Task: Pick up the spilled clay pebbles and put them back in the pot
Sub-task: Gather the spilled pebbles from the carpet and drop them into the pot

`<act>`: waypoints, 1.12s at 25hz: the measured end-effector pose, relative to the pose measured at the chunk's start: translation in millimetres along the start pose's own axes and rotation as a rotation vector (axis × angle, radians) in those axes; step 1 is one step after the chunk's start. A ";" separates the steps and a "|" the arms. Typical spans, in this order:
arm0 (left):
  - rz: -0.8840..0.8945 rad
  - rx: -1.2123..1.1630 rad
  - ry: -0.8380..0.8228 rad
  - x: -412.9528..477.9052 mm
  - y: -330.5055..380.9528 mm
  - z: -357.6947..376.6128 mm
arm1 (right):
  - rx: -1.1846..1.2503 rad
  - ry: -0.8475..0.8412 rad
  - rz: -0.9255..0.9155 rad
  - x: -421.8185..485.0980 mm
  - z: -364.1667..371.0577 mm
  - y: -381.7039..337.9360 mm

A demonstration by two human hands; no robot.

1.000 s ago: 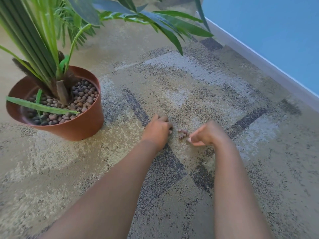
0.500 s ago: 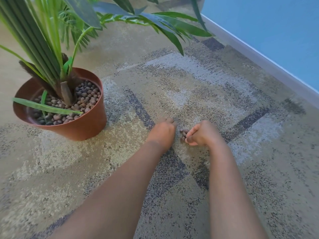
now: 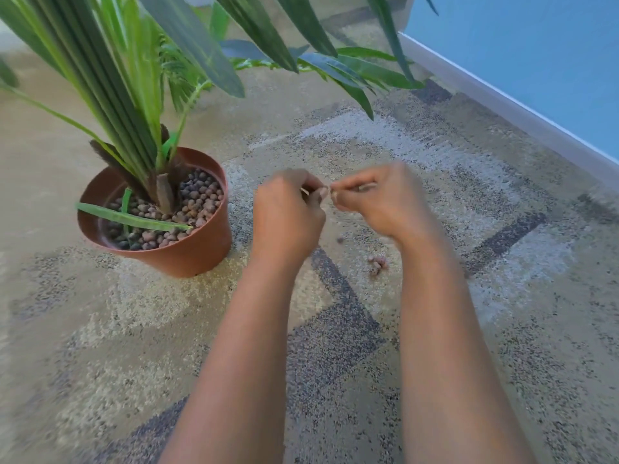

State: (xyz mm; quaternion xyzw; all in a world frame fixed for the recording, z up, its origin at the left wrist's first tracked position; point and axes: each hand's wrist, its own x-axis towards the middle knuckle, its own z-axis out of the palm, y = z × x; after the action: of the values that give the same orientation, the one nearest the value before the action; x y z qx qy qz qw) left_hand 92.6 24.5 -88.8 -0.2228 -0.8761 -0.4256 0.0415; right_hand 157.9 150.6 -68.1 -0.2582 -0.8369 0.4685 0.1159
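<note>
The pot stands on the carpet at nine o'clock from both hands, left hand and right hand, raised with fingers curled; contents cannot be told. At five o'clock below them, spilled clay pebbles look light, hard and rolly: pinch or scoop together.

Fronds overhang pot; right rim side open.

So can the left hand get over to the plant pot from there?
Probably yes. The left hand is raised just right of the pot, with only bare carpet between them. Leaves hang over much of the opening, but the near side looks free.
</note>
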 end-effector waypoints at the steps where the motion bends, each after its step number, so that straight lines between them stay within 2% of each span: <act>1: 0.019 0.011 0.041 5.6 1.1 -24.6 | 0.041 0.011 -0.082 3.9 7.0 -18.3; 3: -0.024 0.084 0.154 12.7 -14.2 -76.8 | 0.070 -0.015 -0.178 12.9 33.3 -50.9; 5: -0.149 0.188 0.215 14.3 -45.2 -122.0 | -0.035 -0.075 -0.278 17.5 70.2 -74.9; 9: -0.375 0.378 0.119 12.4 -96.8 -160.7 | -0.249 -0.220 -0.384 10.4 142.6 -90.8; 12: -0.395 0.404 0.072 7.1 -111.3 -151.8 | -0.342 -0.239 -0.461 6.0 162.3 -85.7; 14: -0.391 0.381 0.104 3.8 -116.8 -145.9 | -0.355 -0.259 -0.483 7.4 161.7 -84.2; 20: -0.362 0.308 0.246 0.5 -104.4 -138.1 | -0.123 -0.075 -0.424 12.4 127.6 -76.4; 23: -0.173 0.158 0.418 7.1 -76.9 -114.6 | -0.098 0.026 -0.325 18.2 94.3 -46.7; 25: 0.033 0.070 0.456 7.2 -52.1 -78.4 | -0.171 0.072 -0.153 22.4 65.0 -9.4; 26: 0.103 0.009 0.422 4.3 -40.7 -54.0 | -0.232 0.085 -0.029 22.7 48.6 12.1; 28: 0.116 -0.104 0.245 -6.8 -25.5 -0.7 | -0.362 0.080 0.214 18.7 21.3 52.7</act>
State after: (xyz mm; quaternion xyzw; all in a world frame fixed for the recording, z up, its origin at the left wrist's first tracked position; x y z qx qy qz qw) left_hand 87.7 7.8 -108.7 -0.2213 -0.8269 -0.4912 0.1613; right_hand 150.0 167.8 -124.8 -0.3804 -0.8700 0.3097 0.0503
